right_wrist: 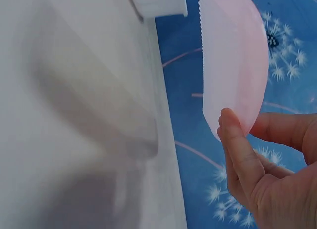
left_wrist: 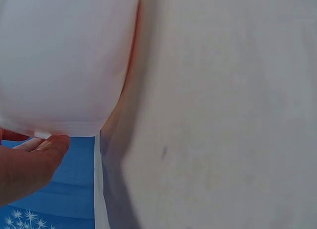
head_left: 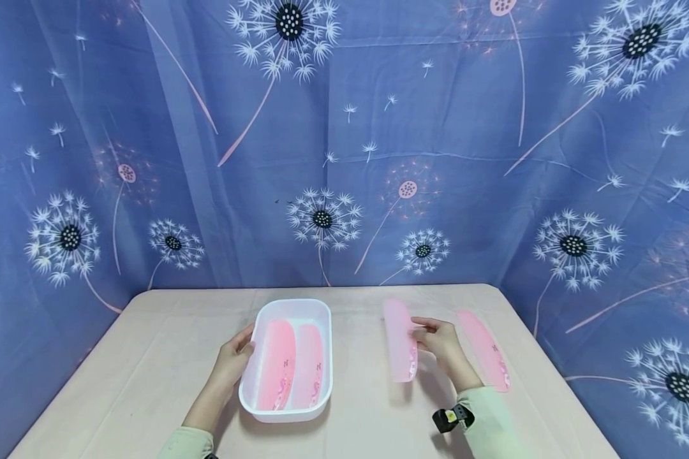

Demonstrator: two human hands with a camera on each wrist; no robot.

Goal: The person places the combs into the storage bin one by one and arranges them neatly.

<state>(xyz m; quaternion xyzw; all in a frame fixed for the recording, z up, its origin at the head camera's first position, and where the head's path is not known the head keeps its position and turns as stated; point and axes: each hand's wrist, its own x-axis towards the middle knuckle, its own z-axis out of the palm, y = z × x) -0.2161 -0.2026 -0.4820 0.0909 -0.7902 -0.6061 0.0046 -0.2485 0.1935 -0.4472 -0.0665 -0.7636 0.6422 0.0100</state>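
In the head view my left hand (head_left: 231,364) grips the left rim of a white plastic box (head_left: 328,357). Two pink combs, a darker one (head_left: 278,363) and a paler one (head_left: 309,363), lie side by side inside it. My right hand (head_left: 439,344) pinches a pale pink comb (head_left: 400,344) by its edge, raised above the table to the right of the box. Fine teeth line one edge of this comb (right_wrist: 233,66) in the right wrist view. The left wrist view shows my fingertips (left_wrist: 57,145) touching the box's edge (left_wrist: 64,125).
Another pink comb (head_left: 485,350) lies on the table to the right of my right hand. The pale tabletop (head_left: 356,408) carries shadows of the hands and box. A blue dandelion-print curtain (head_left: 379,127) encloses the back and sides.
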